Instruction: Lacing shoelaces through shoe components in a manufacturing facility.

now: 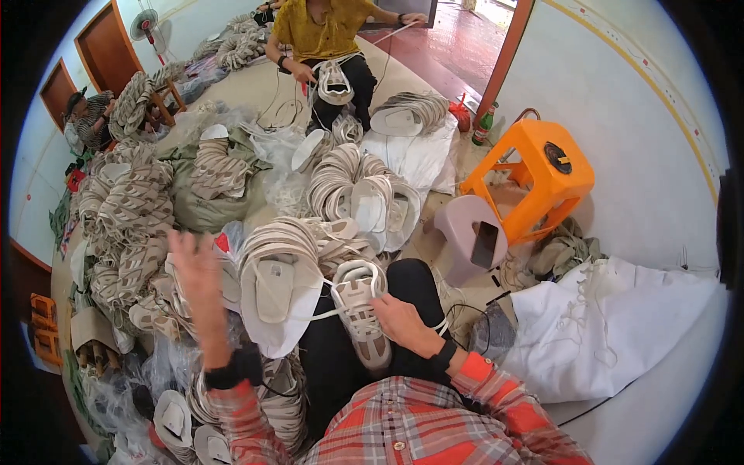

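At least two co-workers are in the room: one in yellow shirt point(314, 27) at the top, who holds one shoe, and one in striped shirt point(94, 124) at the far left. On the right lies one large white sheet point(593, 333), creased, reaching the wall. Beside it stands one orange stool point(531, 159), and close to this, one low lilac stool point(457, 232). One fan point(145, 25) stands in the upper left. The stacks of shoe uppers point(279, 232) are several, but they overlap too much for exact counting; the nearest one stands just left of the lap.

One beige and white shoe point(364, 318) lies on the person's lap, between the two knees, with its opening away from the body. The right hand point(403, 322) is at its right side, fingers bent against it; I cannot tell if they pinch something. The left hand point(198, 271) is raised, well apart from the shoe, its fingers stretched upward but blurred, so I cannot tell if it holds the lace. Two black wristbands point(444, 355) are worn, one per wrist. One green bottle point(484, 125) stands near the orange stool, one dark phone point(485, 246) lies on the lilac stool, and one pale lace point(316, 316) runs leftward from the shoe
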Tool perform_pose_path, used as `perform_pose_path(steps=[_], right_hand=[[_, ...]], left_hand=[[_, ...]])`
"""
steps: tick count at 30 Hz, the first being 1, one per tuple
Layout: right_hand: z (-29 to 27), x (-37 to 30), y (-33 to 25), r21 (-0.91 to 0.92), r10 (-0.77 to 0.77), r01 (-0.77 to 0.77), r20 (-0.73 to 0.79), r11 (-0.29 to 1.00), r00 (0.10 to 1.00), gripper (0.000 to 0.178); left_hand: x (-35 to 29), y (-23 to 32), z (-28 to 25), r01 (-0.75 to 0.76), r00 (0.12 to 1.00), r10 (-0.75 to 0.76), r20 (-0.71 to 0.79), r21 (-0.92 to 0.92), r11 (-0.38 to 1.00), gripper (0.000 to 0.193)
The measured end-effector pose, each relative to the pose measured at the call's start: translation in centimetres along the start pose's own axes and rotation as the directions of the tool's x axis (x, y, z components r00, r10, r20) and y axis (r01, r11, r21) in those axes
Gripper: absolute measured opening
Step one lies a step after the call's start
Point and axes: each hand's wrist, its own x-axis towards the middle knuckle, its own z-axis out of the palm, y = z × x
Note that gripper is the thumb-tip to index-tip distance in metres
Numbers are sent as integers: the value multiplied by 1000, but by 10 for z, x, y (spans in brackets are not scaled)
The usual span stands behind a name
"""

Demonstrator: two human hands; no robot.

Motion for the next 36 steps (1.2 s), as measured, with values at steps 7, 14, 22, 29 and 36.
perform_pose_path(steps=[7,14,22,29,36], right_hand=[[5,19,-14,-147,-136,150,98,978,986,18],[48,-12,-58,1,-84,86,200,996,976,29],[-14,-51,-38,147,-94,31,448,989,889,16],[-31,-17,-1,81,83,-92,106,992,991,18],[-17,-19,-32,164,-405,371,353,914,843,11]], left_hand=[[-147,-60,48,51,799,-286,529,413,909,11],[-133,-87,61,150,661,-345,666,333,931,15],[-154,-74,104,-606,418,-326,848,528,595,28],[-127,-42,53,-358,4,7,1000,-6,934,21],[-122,-50,49,14,232,-580,781,594,805,36]])
